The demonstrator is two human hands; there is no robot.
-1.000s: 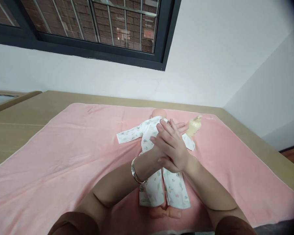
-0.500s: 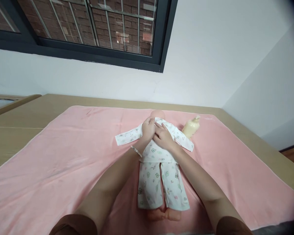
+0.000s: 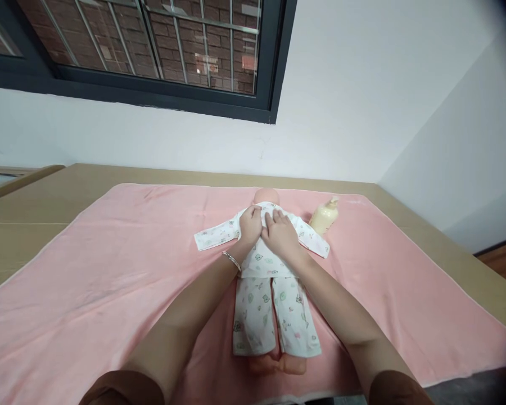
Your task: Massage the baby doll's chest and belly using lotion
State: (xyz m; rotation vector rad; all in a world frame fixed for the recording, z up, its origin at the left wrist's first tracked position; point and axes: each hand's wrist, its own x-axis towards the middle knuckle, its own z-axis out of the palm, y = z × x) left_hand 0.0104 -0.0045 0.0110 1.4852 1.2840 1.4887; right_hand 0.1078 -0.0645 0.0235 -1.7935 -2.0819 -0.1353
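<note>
A baby doll lies stretched out on the pink blanket, its bare head (image 3: 266, 196) away from me and its feet (image 3: 278, 364) towards me. It wears a white long-sleeved shirt (image 3: 263, 263) with small prints and matching trousers (image 3: 255, 315). My left hand (image 3: 250, 226), with a silver bangle at the wrist, has its fingers curled closed on the shirt at the upper chest, near the collar. Flat on the other side of the chest rests my right hand (image 3: 281, 233), fingers stretched out. My hands hide part of the shirt front.
A pale yellow pump bottle (image 3: 324, 216) leans or lies beside the doll's right-hand sleeve. The pink blanket (image 3: 109, 281) covers much of a wooden surface (image 3: 29, 230). Behind stand a white wall and a dark-framed barred window (image 3: 274, 67).
My right hand has slid slightly apart from my left and its fingers have straightened on the chest. My left hand stays near the collar. The view has shifted slightly.
</note>
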